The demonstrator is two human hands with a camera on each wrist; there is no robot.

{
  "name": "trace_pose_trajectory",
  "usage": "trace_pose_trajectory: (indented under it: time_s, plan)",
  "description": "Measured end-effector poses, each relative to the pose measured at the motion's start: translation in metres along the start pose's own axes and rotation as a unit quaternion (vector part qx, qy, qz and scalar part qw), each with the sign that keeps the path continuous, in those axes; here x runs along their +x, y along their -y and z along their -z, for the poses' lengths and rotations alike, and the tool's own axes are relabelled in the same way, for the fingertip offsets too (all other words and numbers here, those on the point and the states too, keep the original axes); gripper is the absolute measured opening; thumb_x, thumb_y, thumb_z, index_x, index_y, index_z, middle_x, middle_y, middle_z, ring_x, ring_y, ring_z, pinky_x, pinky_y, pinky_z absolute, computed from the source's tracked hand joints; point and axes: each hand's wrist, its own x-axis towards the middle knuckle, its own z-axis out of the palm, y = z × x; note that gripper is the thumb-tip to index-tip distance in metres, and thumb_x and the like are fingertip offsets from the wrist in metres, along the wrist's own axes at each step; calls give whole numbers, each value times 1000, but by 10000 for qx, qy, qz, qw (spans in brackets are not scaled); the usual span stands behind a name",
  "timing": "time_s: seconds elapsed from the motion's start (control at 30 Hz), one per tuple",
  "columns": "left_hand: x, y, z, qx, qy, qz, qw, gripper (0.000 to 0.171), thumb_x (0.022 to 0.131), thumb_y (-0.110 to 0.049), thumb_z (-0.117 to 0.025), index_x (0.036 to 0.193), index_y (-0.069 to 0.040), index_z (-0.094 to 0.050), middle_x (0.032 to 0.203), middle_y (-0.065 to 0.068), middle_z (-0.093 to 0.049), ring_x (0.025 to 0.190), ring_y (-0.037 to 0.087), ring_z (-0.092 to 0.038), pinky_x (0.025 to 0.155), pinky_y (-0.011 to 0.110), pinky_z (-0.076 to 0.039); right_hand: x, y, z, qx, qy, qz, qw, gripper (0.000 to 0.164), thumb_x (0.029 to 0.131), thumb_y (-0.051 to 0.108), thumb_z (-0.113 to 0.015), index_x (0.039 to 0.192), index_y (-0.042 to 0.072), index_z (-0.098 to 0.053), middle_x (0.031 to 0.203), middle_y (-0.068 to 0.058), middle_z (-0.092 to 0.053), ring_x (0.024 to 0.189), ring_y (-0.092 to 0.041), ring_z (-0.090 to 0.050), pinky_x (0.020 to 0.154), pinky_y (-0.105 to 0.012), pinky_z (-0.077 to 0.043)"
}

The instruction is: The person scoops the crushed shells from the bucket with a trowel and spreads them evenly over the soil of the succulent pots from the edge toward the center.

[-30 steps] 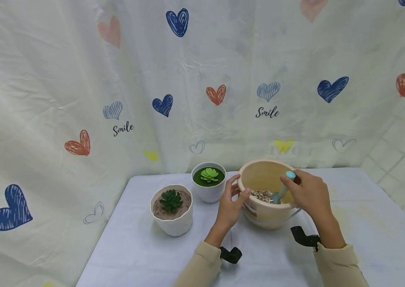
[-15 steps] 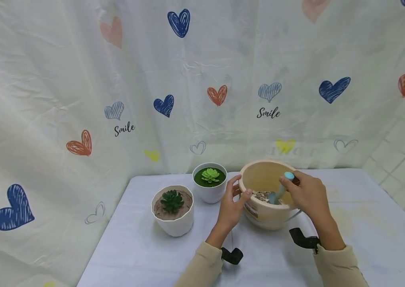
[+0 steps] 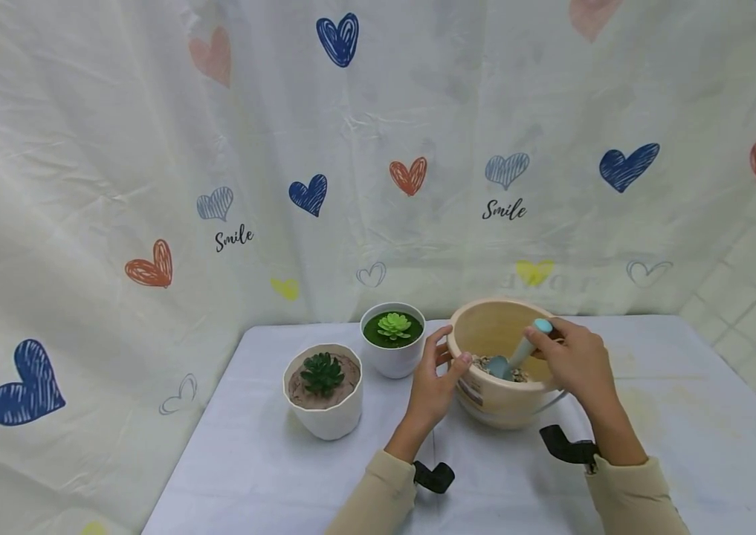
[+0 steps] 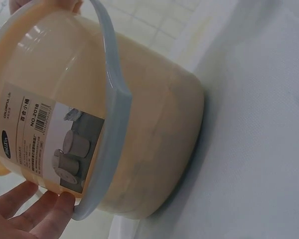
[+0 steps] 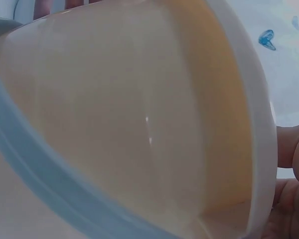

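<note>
A cream plastic bucket [image 3: 501, 409] with a pale blue-grey handle [image 4: 114, 109] stands on the table, with small pebbles [image 3: 519, 376] inside. My left hand [image 3: 431, 383] holds its left side, thumb at the rim and fingers spread along the wall by the printed label [image 4: 50, 139]. Over the right rim, my right hand [image 3: 574, 360] grips the turquoise-ended handle of a small blue toy shovel [image 3: 500, 367]. The shovel slants to the left, its blade down at the pebbles. In the right wrist view, the bucket wall hides the shovel and pebbles.
Left of the bucket stand two white pots, one with a dark green succulent [image 3: 322, 374] and one behind it with a light green succulent [image 3: 394, 325]. A white cloth covers the table [image 3: 250, 461]. A heart-printed curtain [image 3: 418, 245] hangs behind.
The shovel has tilted over, its blade shifting left across the pebbles while the right hand stays near the rim. The left hand keeps its hold on the bucket.
</note>
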Motion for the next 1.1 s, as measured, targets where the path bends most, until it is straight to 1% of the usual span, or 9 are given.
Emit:
trace_pose_trajectory:
  time_s: [0.27,0.37,0.43,0.5,0.6,0.67,0.73,0.93,1.1]
  plan:
    - [0,0,0,-13,-27,-37,10000,55,99,-44,-63,149,-45,-41,147,9,-59,129,19,-59,102,45,-53,1,-1,1,443,78,-222,9987,58,104,46,-56,135,-2,-62,118,-27,-71,92,-33,-77,89,-60,-49]
    - [0,0,-1,-36,-29,-46,10000,55,99,-41,-63,149,-44,-41,147,10,-58,129,20,-58,103,47,-53,3,-2,2,759,150,-313,9965,59,104,44,-56,140,-4,-58,123,-30,-69,90,-27,-78,96,-62,-48]
    - [1,0,-1,-45,-29,-58,10000,55,99,-40,-63,150,-43,-41,147,11,-58,129,21,-58,104,48,-52,4,-3,3,1040,200,-325,9938,57,105,40,-57,141,-5,-56,124,-30,-68,84,-16,-78,95,-50,-55]
    - [1,0,-1,-63,-32,-84,9999,55,99,-40,-64,150,-42,-42,147,11,-58,130,22,-58,105,49,-51,5,-4,4,1384,233,-315,9896,56,105,36,-57,141,-8,-55,117,-26,-72,80,-5,-76,88,-35,-59]
    - [1,1,-1,-72,-50,-105,9999,56,99,-41,-64,150,-41,-42,146,10,-59,129,22,-59,107,50,-49,6,-6,4,1846,292,-296,9819,54,105,31,-58,140,-10,-54,103,-6,-76,76,2,-72,74,-18,-59]
    - [1,2,-1,-89,-56,-131,9999,56,98,-42,-64,150,-41,-42,145,10,-60,129,21,-59,108,51,-48,5,-7,5,2023,310,-294,9784,55,105,31,-58,140,-11,-53,95,9,-73,76,1,-72,74,-18,-59]
    - [1,2,-1,-82,-57,-133,9999,56,98,-43,-64,150,-41,-42,145,9,-60,128,21,-59,108,51,-47,5,-7,6,2110,313,-331,9764,55,105,32,-58,139,-11,-53,91,18,-69,77,1,-73,75,-19,-59]
    - [0,2,-1,-37,-56,-83,9999,56,98,-46,-64,149,-44,-42,146,9,-59,129,20,-59,107,49,-49,6,-6,6,2255,114,-633,9721,58,105,35,-57,141,-11,-53,86,26,-64,75,4,-71,73,-16,-58]
    - [0,2,-1,8,-37,-35,10000,55,98,-48,-63,148,-47,-41,147,7,-58,130,19,-58,104,47,-52,7,-9,7,2764,-82,-782,9578,57,105,32,-58,140,-13,-51,83,25,-66,73,3,-72,71,-16,-58]
